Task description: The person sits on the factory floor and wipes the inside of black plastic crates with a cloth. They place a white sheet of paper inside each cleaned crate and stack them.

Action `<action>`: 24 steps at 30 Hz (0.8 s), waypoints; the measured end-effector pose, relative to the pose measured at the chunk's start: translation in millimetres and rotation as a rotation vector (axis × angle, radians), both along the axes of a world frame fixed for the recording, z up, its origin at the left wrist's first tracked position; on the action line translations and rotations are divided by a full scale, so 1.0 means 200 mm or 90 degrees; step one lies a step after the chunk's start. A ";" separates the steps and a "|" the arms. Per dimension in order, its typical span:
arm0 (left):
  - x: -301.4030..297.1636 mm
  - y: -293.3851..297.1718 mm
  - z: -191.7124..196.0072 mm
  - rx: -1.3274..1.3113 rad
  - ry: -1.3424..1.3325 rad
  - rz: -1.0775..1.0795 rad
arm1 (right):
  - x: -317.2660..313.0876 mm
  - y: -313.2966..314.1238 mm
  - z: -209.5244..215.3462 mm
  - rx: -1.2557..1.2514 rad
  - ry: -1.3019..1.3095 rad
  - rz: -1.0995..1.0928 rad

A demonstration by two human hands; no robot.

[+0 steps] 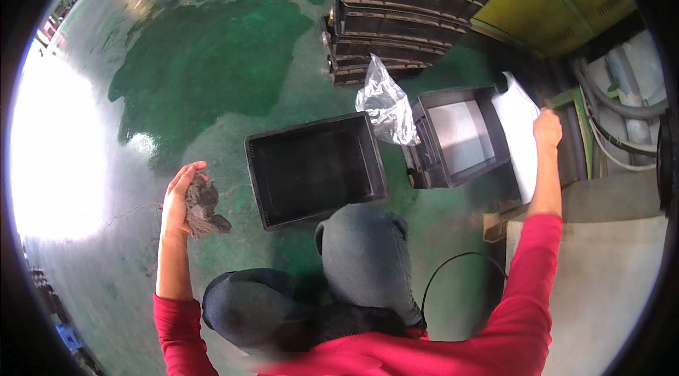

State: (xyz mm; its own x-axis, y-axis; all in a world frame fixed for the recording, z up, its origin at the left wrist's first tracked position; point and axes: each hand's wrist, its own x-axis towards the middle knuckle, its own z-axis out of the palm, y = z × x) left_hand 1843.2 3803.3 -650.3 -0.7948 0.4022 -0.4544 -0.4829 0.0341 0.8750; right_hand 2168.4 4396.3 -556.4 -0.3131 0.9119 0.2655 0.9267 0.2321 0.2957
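Note:
My left hand [180, 200] is closed round a crumpled grey-brown rag [204, 207], held out over the floor at the left. At the right, my right hand [547, 128] grips the edge of a white sheet [520, 137], which hangs down beside a black crate. Between my hands, in front of my knees, an open black crate [311, 215] lies on the floor with a dark bare inside. To its right stand the other black crates [440, 157], the top one with a whitish sheet [463, 137] at its bottom. A clear plastic bag [387, 103] rests against them.
A tall stack of black crates [399, 19] stands at the back. Yellow-green panels [559, 1] and machinery with grey hoses [626, 86] line the right. A thin black cable [453, 257] curves near my right knee. Wet-looking patches [205, 65] cover the green floor.

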 end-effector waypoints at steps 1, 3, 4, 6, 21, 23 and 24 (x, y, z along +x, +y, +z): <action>0.02 0.03 0.05 -0.013 0.037 0.002 | -0.08 -0.09 0.08 0.026 0.090 0.065; 0.12 0.10 0.19 -0.099 0.099 0.013 | -0.33 -0.40 0.08 -0.016 0.130 0.228; 0.16 0.12 0.24 -0.074 0.131 -0.018 | -0.41 -0.52 0.06 -0.066 0.121 0.288; 0.24 0.15 0.35 -0.053 0.205 -0.063 | -0.64 -0.85 0.03 -0.258 0.155 0.407; 0.72 -0.01 0.69 -0.150 0.351 -0.172 | -1.42 -1.33 -1.23 -0.546 -0.103 0.827; 0.70 0.00 0.66 -0.170 0.331 -0.135 | -1.33 -1.38 -1.33 -0.358 -0.028 0.912; 0.70 0.01 0.62 -0.183 0.327 -0.116 | -1.29 -1.44 -1.39 -0.216 0.067 0.947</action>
